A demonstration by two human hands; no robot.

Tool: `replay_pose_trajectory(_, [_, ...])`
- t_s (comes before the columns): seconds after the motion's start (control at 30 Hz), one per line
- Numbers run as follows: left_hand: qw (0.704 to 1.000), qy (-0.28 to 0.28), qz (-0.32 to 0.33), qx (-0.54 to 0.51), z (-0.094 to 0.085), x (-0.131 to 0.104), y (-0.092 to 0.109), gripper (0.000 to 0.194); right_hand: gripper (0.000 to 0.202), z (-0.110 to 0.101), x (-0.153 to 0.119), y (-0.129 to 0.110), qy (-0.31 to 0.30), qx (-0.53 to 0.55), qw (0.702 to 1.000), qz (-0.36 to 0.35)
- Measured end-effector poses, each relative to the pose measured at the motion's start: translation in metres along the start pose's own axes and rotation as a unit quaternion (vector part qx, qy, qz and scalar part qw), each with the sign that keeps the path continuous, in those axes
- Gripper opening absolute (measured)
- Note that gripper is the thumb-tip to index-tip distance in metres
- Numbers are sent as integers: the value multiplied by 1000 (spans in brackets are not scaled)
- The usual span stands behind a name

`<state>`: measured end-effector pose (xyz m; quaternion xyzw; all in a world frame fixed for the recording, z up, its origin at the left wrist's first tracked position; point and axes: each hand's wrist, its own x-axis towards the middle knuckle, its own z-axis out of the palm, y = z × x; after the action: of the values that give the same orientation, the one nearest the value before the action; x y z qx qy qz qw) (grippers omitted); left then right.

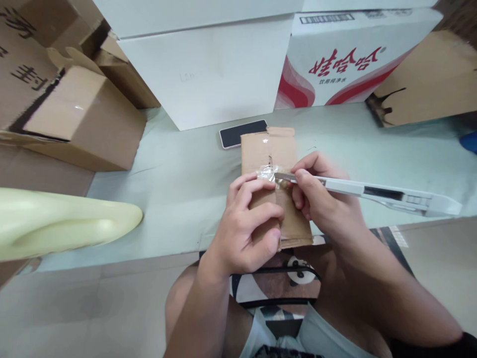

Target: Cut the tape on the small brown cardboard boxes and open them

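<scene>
A flat, folded brown cardboard box lies at the table's near edge, with crumpled clear tape across its upper middle. My left hand holds the box down from the left, its fingers bent over the top near the centre seam. In my right hand is a white utility knife, gripped close to its blade. The blade tip points left and meets the tape by my left fingertips; whether it has cut in, I cannot tell. My right fingertips are at the box's right side.
A phone lies just behind the box on the pale green tabletop. White cartons and a red-and-white carton stand at the back. Brown boxes are at left. A pale yellow rounded object juts in from the left.
</scene>
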<state>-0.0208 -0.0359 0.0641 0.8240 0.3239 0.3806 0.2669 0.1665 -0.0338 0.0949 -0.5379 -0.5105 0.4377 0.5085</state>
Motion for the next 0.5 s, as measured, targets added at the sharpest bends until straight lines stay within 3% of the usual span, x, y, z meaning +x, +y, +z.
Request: replay_pose_trajectory(0.5, [1000, -3, -1, 2, -1, -1, 0, 21, 28, -2, 1, -6, -15, -18, 999, 30])
